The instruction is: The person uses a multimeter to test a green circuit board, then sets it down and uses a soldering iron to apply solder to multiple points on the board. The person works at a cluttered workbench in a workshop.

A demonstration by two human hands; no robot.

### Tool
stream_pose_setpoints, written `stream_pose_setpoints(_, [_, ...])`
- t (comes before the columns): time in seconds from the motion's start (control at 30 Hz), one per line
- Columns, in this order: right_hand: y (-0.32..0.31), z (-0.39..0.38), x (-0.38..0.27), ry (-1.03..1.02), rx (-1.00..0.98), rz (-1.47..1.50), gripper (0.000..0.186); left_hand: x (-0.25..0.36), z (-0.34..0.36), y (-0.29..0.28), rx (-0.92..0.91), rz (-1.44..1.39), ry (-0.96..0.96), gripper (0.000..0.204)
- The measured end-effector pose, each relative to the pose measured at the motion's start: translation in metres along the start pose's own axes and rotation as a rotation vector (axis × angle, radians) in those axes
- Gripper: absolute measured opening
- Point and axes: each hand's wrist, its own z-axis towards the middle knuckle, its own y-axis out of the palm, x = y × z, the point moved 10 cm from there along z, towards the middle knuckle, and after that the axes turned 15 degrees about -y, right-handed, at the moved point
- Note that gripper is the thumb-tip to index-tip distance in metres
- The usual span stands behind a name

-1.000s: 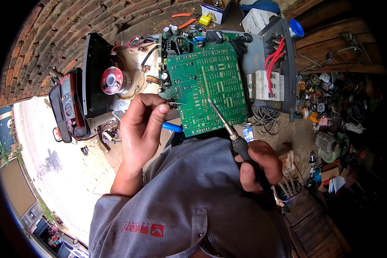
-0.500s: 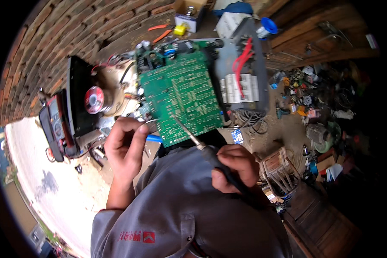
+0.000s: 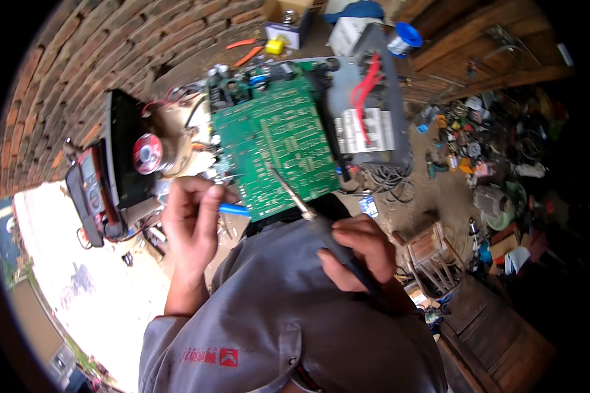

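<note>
The right hand point(image 3: 366, 252) is closed around the dark handle of a soldering iron point(image 3: 320, 230), fingers well back from the metal shaft, presumably because that end runs hot. It is held slantwise like a thick pen, which suits fine aiming; the tip points forward and left over the board, but whether it touches cannot be told.

To its left, the left hand point(image 3: 193, 219) pinches a thin wire point(image 3: 227, 177) between thumb and forefinger, its pale free end pointing towards the board's near left side. So slight a strand likely calls for a fingertip hold; the blur hides its exact end. A blue rod-like thing point(image 3: 234, 209) sits just right of this hand, its use unclear.

Ahead of and between both hands lies the green circuit board point(image 3: 282, 144), tilted, its flat traced face up, seemingly so that the joints can be reached. Its far edge meets taller components, which may prop it.

Beyond the left hand, a wire spool point(image 3: 148, 154) with a red label stands within easy reach; left of it are an upright black panel point(image 3: 128, 147) and a multimeter point(image 3: 93, 190). Beyond the right hand, red cables point(image 3: 365, 92) arch over white blocks point(image 3: 366, 131). Farthest ahead lie orange-handled pliers point(image 3: 246, 54), apparently set aside.
</note>
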Motion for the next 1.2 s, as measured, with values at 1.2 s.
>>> stream_pose_setpoints(1.2, [0.011,0.008,-0.001,-0.126,-0.045,-0.112,0.031,0.008,-0.009,0.010,0.241,0.245,0.277,0.012])
